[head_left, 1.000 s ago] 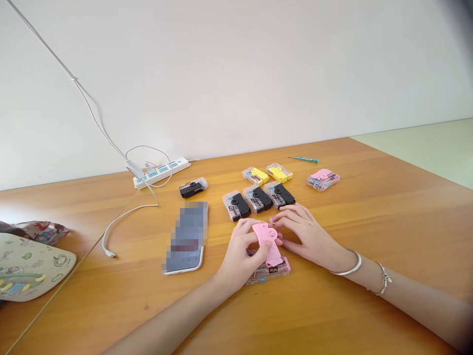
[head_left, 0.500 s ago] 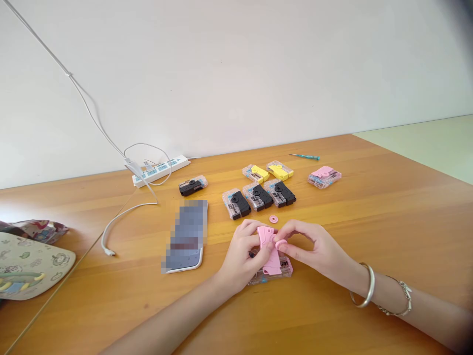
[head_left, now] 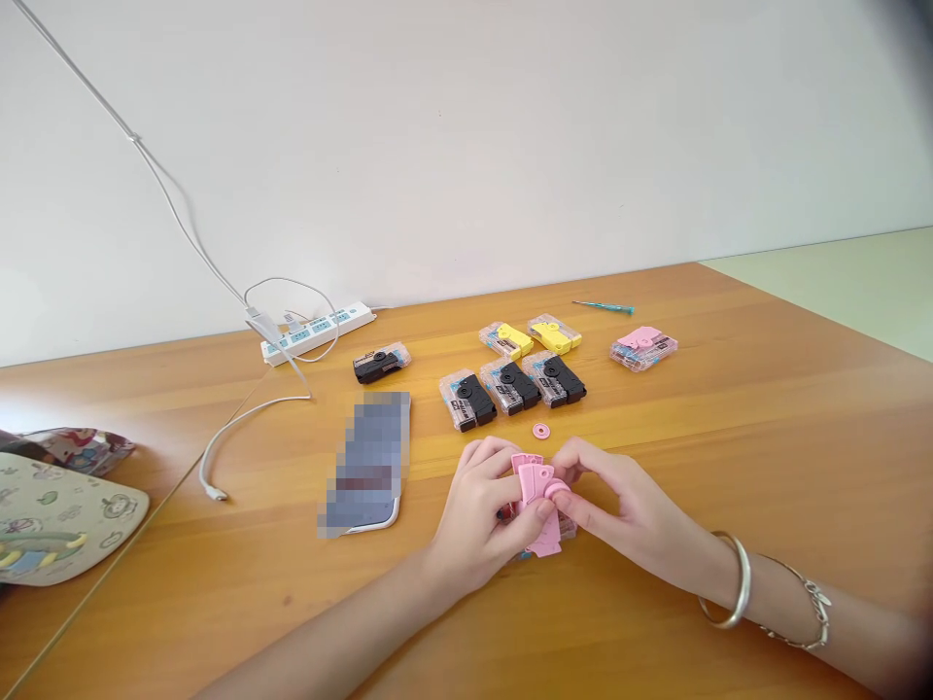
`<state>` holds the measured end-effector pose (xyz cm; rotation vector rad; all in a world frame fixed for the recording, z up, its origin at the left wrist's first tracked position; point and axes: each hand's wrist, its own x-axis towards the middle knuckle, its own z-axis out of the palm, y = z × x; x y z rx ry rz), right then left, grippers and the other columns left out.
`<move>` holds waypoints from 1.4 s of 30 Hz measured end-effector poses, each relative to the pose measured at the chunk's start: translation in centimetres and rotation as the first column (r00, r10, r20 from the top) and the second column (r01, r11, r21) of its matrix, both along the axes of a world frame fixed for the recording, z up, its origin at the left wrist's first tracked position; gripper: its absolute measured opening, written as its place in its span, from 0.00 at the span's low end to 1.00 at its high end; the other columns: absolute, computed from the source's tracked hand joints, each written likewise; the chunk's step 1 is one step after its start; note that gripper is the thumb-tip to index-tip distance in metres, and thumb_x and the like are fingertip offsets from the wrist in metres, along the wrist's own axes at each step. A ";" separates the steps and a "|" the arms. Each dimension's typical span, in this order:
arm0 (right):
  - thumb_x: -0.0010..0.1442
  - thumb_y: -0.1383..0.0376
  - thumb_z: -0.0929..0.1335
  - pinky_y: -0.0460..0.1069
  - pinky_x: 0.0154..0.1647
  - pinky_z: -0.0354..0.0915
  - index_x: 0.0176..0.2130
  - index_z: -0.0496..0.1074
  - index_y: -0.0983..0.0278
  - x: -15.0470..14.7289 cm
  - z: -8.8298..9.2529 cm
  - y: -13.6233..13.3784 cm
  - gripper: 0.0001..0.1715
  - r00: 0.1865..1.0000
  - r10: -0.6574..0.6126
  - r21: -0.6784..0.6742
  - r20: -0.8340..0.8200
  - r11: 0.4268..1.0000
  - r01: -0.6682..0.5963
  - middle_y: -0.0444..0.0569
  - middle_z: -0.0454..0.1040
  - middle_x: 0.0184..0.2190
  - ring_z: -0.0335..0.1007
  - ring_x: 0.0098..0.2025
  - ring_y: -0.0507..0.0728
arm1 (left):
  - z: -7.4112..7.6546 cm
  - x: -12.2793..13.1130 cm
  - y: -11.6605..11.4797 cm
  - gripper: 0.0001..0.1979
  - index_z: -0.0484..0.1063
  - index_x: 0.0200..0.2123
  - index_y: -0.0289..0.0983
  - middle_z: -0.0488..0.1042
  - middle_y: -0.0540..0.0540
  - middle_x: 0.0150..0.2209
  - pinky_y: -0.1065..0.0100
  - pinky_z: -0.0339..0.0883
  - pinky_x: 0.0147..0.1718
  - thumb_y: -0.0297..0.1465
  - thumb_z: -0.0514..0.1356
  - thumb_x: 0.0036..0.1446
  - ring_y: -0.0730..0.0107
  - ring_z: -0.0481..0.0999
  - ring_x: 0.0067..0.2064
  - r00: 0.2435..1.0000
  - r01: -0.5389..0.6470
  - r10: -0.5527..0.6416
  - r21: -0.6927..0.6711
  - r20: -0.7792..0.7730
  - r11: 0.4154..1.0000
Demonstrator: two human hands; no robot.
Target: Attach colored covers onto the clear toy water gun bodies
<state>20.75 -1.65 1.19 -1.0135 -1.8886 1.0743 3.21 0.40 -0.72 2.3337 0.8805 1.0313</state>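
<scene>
My left hand [head_left: 481, 510] is closed around a pink plastic cover [head_left: 537, 479], its thumb across the front. Behind that cover, another pink edge [head_left: 526, 459] shows near the left fingertips. My right hand [head_left: 619, 491] pinches a small round pink disc [head_left: 558, 487] against the cover's right side. Under the hands is a clear plastic case [head_left: 570, 531], mostly hidden; whether it is held or rests on the table I cannot tell. A loose pink ring [head_left: 540, 431] lies on the table just beyond my fingers.
Beyond lie several clear cases with black covers [head_left: 477, 399], two with yellow covers [head_left: 555, 335] and one with pink [head_left: 644, 347]. A teal screwdriver [head_left: 616, 308] is at the back. A phone [head_left: 375, 457], a white cable [head_left: 211, 491], a power strip [head_left: 321, 332] and a patterned bag [head_left: 65, 525] are leftward.
The pink cover has tilted and shifted slightly right and down, with a second pink edge now showing behind it. The right hand has moved slightly right, its disc still against the cover.
</scene>
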 end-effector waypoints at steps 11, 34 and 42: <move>0.63 0.61 0.62 0.46 0.33 0.65 0.32 0.64 0.61 0.3 0.1 -0.4 0.08 0.996 0.052 -0.094 -0.075 0.994 -0.059 0.43 0.68 0.29 0.65 0.32 0.51 | 0.6 0.0 -0.3 0.17 0.73 0.23 0.39 0.78 0.49 0.29 0.62 0.56 0.38 0.33 0.50 0.60 0.66 0.69 0.34 0.999 -0.006 0.009 0.065 -0.041 0.998; 0.60 0.61 0.65 0.47 0.29 0.69 0.35 0.69 0.59 0.5 0.1 -0.7 0.05 0.986 -0.162 0.131 -0.040 0.977 0.166 0.44 0.75 0.29 0.71 0.27 0.51 | 0.0 0.1 -0.7 0.12 0.73 0.43 0.43 0.79 0.49 0.40 0.60 0.58 0.47 0.34 0.57 0.55 0.60 0.72 0.49 0.978 -0.130 0.184 0.400 -0.099 0.907; 0.60 0.65 0.64 0.51 0.38 0.67 0.35 0.70 0.58 1.0 -0.8 0.0 0.05 0.958 -0.263 0.465 0.110 0.866 0.184 0.46 0.78 0.33 0.73 0.36 0.55 | -0.3 -0.2 0.0 0.14 0.73 0.46 0.45 0.56 0.47 0.62 0.51 0.55 0.55 0.31 0.58 0.56 0.54 0.54 0.61 0.985 -0.115 0.120 0.050 -0.122 0.992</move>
